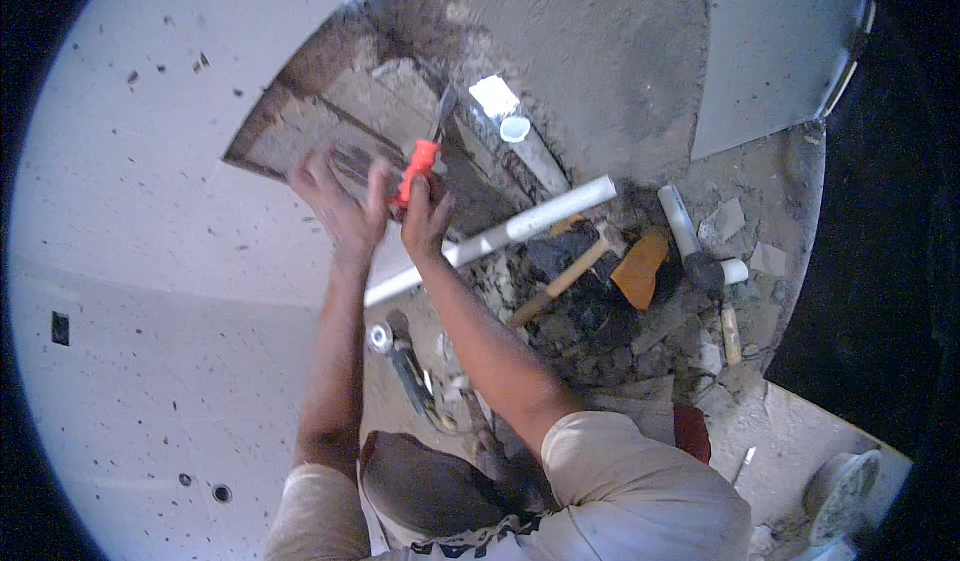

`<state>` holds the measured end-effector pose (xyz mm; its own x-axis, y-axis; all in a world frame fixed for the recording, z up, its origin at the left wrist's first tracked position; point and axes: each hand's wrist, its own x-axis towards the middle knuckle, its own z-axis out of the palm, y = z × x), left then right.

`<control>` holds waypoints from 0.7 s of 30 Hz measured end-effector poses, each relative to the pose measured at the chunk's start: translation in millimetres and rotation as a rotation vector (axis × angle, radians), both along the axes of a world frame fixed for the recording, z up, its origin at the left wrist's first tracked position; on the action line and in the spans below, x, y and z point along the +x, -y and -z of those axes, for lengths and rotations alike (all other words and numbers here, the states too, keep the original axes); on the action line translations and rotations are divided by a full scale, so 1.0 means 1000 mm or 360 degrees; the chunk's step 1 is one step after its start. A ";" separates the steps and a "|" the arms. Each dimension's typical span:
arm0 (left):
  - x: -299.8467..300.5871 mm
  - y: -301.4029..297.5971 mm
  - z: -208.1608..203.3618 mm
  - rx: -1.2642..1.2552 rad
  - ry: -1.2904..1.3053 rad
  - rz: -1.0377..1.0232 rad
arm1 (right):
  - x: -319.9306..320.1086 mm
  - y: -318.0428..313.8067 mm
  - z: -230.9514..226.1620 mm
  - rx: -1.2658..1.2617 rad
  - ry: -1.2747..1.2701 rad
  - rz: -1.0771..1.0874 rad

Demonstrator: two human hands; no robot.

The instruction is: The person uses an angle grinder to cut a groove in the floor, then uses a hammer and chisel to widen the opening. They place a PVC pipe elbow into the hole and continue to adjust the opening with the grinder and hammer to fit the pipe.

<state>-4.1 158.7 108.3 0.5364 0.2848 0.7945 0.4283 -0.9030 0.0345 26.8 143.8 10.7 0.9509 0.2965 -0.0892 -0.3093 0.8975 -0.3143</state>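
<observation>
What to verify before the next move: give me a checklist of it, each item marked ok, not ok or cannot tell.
1. Right hand gripping the orange-handled tool: ok, fingers closed around its handle.
2. Left hand off that handle: cannot tell; it is close beside it, fingers spread and blurred.
3. Tool's tip touching a surface: cannot tell from this angle.
4. Wooden-handled hammer out of both hands: ok, lying apart from them.
5. Long white pipe out from under the right forearm: not ok, the arm crosses above it in view.
</observation>
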 end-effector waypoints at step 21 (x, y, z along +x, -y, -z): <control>0.061 0.065 0.022 -0.1252 -0.0084 0.0113 | 0.067 0.185 0.023 -0.1273 0.0853 -0.1134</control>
<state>56.7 93.3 86.1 0.6059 0.7160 0.3467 0.3895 -0.6470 0.6555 93.8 -41.7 -12.3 0.5676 0.8128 -0.1310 -0.3171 0.0690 -0.9459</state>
